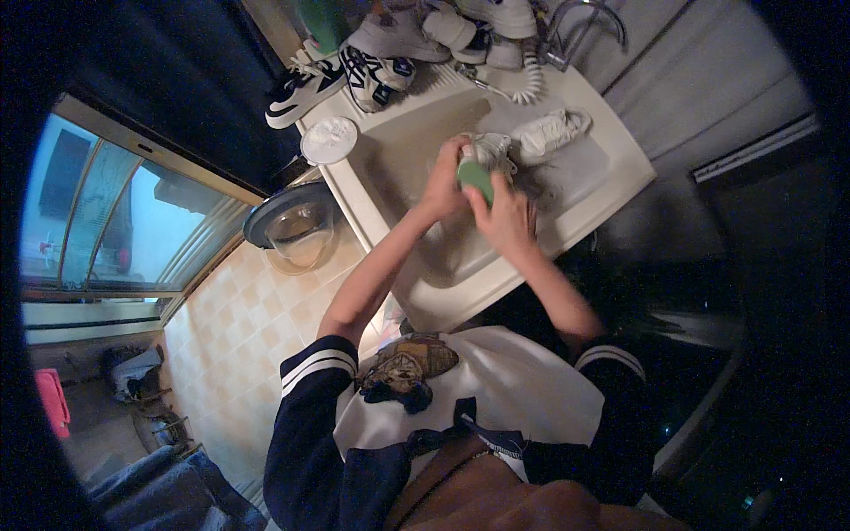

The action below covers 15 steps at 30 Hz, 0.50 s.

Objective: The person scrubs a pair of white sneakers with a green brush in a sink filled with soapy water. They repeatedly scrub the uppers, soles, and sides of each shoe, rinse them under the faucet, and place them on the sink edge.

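Note:
Over the basin of a pale utility sink (475,308), my left hand (443,182) grips a white lace-up shoe (493,149). My right hand (506,219) is closed around a green, rounded scrubbing brush (475,179), held against the shoe; its bristle side is hidden. The hands are close together, and they cover much of the shoe's near end. Just beyond them, a second white shoe (551,133) lies on its own in the basin, touched by neither hand.
A tub of white powder (329,139) stands on the sink's left corner. Several shoes (375,73) crowd the back ledge, near a coiled hose (531,78) and a curved metal faucet (591,20). A washing machine's round door (299,222) stands at left, above a tiled floor (232,332).

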{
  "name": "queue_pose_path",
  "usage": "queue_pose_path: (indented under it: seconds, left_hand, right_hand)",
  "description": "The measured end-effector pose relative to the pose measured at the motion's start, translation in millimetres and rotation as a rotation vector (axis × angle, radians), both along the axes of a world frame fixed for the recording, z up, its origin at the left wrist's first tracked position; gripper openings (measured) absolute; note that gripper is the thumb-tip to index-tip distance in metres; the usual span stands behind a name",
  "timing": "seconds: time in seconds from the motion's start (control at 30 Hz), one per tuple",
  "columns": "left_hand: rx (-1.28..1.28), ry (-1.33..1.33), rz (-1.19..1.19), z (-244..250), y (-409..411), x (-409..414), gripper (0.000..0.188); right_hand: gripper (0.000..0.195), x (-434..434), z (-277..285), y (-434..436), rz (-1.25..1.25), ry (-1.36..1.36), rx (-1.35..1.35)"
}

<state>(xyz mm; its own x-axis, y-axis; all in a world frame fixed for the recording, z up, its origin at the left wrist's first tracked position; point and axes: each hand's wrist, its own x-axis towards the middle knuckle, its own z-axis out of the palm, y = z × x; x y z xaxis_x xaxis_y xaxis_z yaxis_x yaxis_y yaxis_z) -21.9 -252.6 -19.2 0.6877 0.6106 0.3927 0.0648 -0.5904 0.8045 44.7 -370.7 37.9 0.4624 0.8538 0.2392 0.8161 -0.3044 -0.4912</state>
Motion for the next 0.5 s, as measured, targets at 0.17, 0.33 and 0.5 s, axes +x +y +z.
queue_pose_path:
  seconds: [0.17, 0.33, 0.5]
  left_hand:
    - [0.067, 0.016, -0.032, -9, -7, -1, 0.070]
    - [-0.051, -0.086, 0.009, -10, -3, -12, 0.075]
    - [-0.031, -0.022, -0.055, -15, -4, -18, 0.077]
  right_hand:
    - [0.038, 24, -16, 28, -0.042, 0.197, 0.175]
    - [0.041, 10, -51, 13, -0.047, 0.204, 0.263]
    - [0.044, 6, -37, 17, -0.093, 0.311, 0.117]
